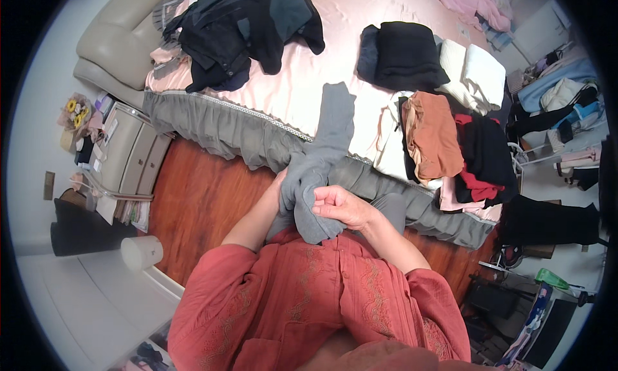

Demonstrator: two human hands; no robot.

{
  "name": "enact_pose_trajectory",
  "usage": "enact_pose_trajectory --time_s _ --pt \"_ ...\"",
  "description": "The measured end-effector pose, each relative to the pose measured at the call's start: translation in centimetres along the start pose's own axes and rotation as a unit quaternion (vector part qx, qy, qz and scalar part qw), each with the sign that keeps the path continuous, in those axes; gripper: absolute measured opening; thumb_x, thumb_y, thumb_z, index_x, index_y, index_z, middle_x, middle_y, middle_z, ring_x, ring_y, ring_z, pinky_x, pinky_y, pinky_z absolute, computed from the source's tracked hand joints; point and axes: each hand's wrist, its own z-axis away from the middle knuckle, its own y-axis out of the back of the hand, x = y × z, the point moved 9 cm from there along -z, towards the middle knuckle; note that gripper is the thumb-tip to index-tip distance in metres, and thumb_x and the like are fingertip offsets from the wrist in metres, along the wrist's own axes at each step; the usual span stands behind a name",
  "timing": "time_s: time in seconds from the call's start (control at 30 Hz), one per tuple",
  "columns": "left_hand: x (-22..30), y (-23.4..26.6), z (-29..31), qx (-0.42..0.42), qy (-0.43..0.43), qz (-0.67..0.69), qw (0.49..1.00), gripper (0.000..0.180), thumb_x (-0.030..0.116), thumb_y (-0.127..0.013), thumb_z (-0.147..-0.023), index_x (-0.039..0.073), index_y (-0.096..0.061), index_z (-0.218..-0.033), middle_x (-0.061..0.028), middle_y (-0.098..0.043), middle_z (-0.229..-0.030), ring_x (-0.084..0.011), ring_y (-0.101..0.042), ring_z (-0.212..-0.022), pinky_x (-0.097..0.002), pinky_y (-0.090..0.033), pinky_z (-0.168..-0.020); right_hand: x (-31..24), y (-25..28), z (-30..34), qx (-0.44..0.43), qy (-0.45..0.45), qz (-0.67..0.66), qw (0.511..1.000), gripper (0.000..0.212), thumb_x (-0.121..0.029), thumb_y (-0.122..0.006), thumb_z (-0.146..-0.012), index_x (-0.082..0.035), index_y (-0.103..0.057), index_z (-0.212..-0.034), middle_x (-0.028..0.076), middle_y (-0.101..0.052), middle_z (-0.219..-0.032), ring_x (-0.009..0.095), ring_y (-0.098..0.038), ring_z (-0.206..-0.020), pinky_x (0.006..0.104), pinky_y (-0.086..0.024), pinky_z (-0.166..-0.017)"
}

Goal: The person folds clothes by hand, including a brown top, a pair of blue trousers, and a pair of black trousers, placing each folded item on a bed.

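A long grey knit garment point(322, 136), tube-shaped like a trouser leg, hangs between my hands in front of my body. Its far end rests on the edge of the bed, and the near end bunches at my waist. With thumb and fingers, my right hand point(344, 207) pinches the near end of the cloth. On the other side, my left hand point(279, 183) holds the bunched part; its fingers are mostly hidden under or inside the fabric.
On the pink bed point(283, 104) lies a heap of dark clothes point(248, 36) at the far left. Folded black trousers point(409, 55), white knits point(476, 78), a rust-brown garment point(434, 136) and black-and-red clothes point(486, 152) are stacked right. A grey nightstand point(132, 142) and white bin point(141, 252) stand left.
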Motion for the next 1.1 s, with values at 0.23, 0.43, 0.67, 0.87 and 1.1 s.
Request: enact_pose_trajectory --time_s 0.23,0.43,0.67,0.87,1.1 --pt "7.2 5.4 -0.1 0.142 -0.184 -0.068 0.97 0.028 0.018 -0.05 -0.094 0.0 -0.061 -0.113 -0.0131 -0.067 -0.106 -0.0221 -0.066 -0.09 -0.0348 -0.056 -0.076 -6.3 7.0 2.5 0.216 0.115 0.069 0.967 0.017 -0.01 -0.06 -0.09 -0.006 -0.06 -0.106 -0.004 -0.061 -0.097 0.005 -0.056 -0.088 0.023 -0.046 -0.078" --pt "20.9 -13.4 13.4 0.079 -0.584 -0.222 0.777 0.028 0.016 -0.05 -0.1 0.0 -0.059 -0.121 -0.0048 -0.063 -0.107 -0.0106 -0.061 -0.089 -0.0255 -0.05 -0.074 -20.1 9.7 8.1 0.3 0.311 0.124 0.893 0.015 -0.012 -0.058 -0.094 -0.005 -0.059 -0.107 -0.002 -0.063 -0.094 0.003 -0.057 -0.077 0.0189 -0.045 -0.068" --pt "21.1 -15.9 16.6 0.066 -0.628 -0.276 0.725 0.027 0.012 -0.05 -0.1 -0.001 -0.061 -0.121 -0.0002 -0.064 -0.101 -0.0041 -0.056 -0.088 -0.0205 -0.046 -0.078 -20.7 15.6 8.9 0.428 0.331 0.335 0.771 0.012 -0.008 -0.052 -0.097 -0.002 -0.059 -0.104 0.0 -0.06 -0.094 0.006 -0.055 -0.087 0.0225 -0.045 -0.079" --pt "17.9 -13.5 14.4 0.116 -0.57 -0.286 0.762 0.028 0.009 -0.05 -0.099 -0.003 -0.06 -0.122 -0.0023 -0.063 -0.109 -0.0059 -0.056 -0.095 -0.0211 -0.044 -0.086 -10.9 16.2 5.0 0.424 0.172 0.455 0.764 0.017 -0.016 -0.06 -0.092 -0.005 -0.063 -0.105 0.004 -0.066 -0.093 0.012 -0.062 -0.08 0.0287 -0.05 -0.067" --pt "15.1 -14.3 13.2 0.082 -0.538 -0.332 0.77 0.03 0.01 -0.047 -0.1 -0.003 -0.058 -0.124 -0.0037 -0.064 -0.111 -0.0071 -0.056 -0.096 -0.0221 -0.044 -0.088 -8.0 8.6 -0.2 0.335 0.135 0.475 0.803 0.033 -0.023 -0.064 -0.089 0.001 -0.062 -0.111 0.014 -0.067 -0.101 0.019 -0.066 -0.073 0.0322 -0.053 -0.068"
